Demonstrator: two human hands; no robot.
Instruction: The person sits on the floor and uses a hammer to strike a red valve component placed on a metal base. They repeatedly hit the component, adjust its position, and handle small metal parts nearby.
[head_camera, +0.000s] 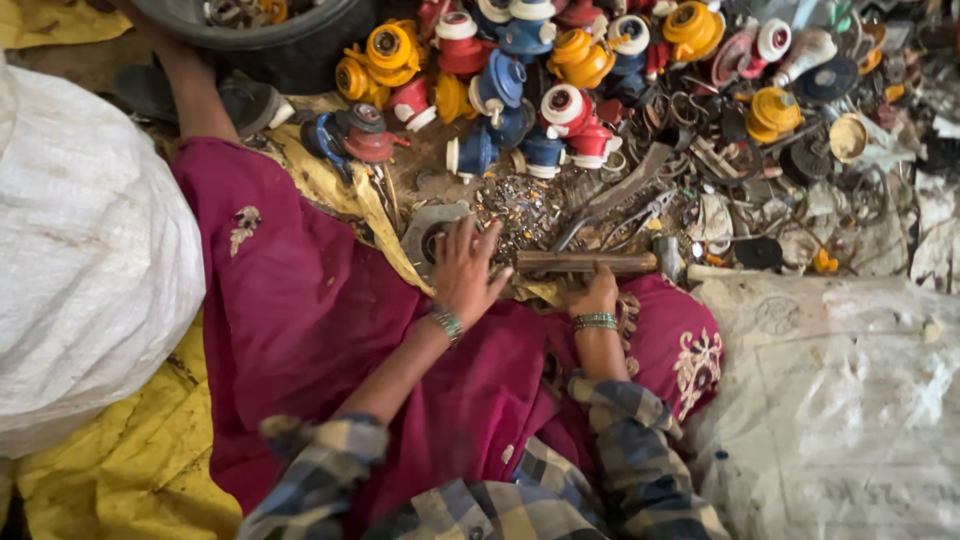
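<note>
Wooden handle (585, 263) sits clenched in right hand (593, 293); left hand (463, 268), released, steadies grey metal part (425, 232). Striking likely needs aim.

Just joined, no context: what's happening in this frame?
A person sits on the ground in a magenta garment and plaid sleeves. The left hand lies spread, palm down, by a flat grey metal part. The right hand rests against a wooden handle lying crosswise. Ahead lie small metal scraps and a heap of red, blue and yellow round parts. A white sack sits on the left.
</note>
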